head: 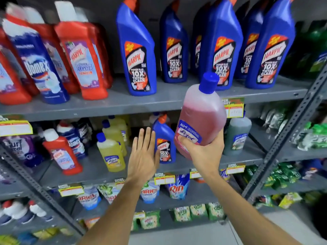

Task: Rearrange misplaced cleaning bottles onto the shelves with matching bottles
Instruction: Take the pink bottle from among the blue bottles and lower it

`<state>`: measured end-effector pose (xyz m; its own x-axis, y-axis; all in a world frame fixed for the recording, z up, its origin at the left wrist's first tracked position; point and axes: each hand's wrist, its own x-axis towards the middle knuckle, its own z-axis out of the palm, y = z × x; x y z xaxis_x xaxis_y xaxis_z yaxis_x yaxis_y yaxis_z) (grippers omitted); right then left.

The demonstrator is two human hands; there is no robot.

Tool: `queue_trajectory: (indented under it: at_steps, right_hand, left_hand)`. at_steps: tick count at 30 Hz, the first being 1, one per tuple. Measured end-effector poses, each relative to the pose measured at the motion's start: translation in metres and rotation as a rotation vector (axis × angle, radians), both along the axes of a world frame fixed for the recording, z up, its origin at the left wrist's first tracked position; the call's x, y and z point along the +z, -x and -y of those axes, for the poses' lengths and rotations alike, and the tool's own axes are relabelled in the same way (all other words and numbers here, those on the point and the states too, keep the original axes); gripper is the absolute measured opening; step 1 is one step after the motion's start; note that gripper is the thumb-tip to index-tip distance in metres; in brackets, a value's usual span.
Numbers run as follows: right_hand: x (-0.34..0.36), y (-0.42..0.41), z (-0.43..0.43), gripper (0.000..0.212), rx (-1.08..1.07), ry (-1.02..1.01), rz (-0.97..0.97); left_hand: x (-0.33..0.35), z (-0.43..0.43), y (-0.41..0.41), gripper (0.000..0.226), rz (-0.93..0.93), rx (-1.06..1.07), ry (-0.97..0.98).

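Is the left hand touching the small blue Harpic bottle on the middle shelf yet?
Cannot tell. In the head view the open left hand overlaps the small blue Harpic bottle at its edge; neither contact nor a gap shows plainly.

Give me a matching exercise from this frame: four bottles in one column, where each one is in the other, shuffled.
Things:
1. pink Lizol bottle
2. Domex bottle
3. small blue Harpic bottle
4. yellow Lizol bottle

Places:
A. top shelf, among the red bottles on the left
B. second shelf, just beyond the open left hand
C. held up in the right hand
D. second shelf, left of the left hand, front of a row of yellow bottles

Pairs: 1-C, 2-A, 3-B, 4-D
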<state>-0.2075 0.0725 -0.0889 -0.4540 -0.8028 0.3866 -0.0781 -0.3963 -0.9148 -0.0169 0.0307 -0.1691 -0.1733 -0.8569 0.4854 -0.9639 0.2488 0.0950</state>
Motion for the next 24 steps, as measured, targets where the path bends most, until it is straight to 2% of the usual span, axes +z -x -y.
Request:
queue_trajectory:
  at_steps: [10, 18, 24]
  right_hand:
    - [-0.111, -0.012, 0.024, 0.071, -0.027, -0.261, 0.001]
    - [-0.161, -0.030, 0.084, 0.065, -0.146, -0.258, 0.004]
    - [-0.193, -0.032, 0.105, 0.062, -0.155, -0.277, 0.003]
  left_hand:
    - [-0.093, 0.022, -0.026, 0.073, 0.046, 0.070, -0.336]
    - [-0.144, 0.046, -0.041, 0.072, 0.063, 0.038, -0.603]
    - [-0.167, 0.063, -0.037, 0.070, 0.054, 0.033, -0.643]
